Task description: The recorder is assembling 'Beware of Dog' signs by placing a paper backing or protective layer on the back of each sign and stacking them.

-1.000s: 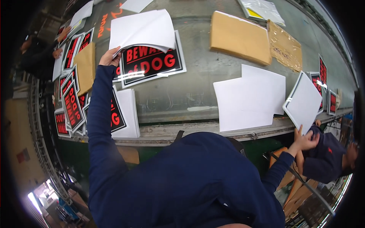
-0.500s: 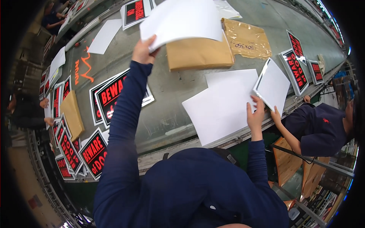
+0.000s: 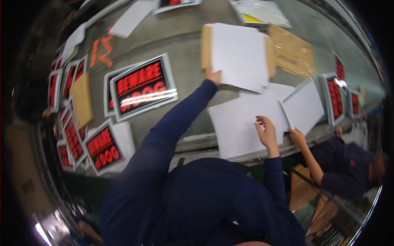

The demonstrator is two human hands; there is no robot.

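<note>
My left hand (image 3: 213, 76) is closed on the lower left corner of a small stack of white sheets (image 3: 238, 53). The stack lies over a brown paper package (image 3: 206, 49), whose edges show on both sides. Apart from that, my right hand (image 3: 267, 133) hovers with bent, spread fingers over large white sheets (image 3: 230, 127) and holds nothing. Close to its right, a co-worker's hand (image 3: 297, 137) holds the near corner of a white-backed stack (image 3: 304, 104). Black and red signs (image 3: 143, 86) with pale borders lie left of my left forearm.
More black and red signs (image 3: 104, 147) are heaped at the left beside a brown package (image 3: 81, 100). Further signs (image 3: 334, 98) lie at the right. A taped brown wrapper (image 3: 291, 51) and a plastic-covered packet (image 3: 262, 12) are farther back. Another person stands at the left edge.
My left hand has brought the raised white sheets down onto the brown package. My right hand has come away from the co-worker's white-backed stack. The view has shifted.
</note>
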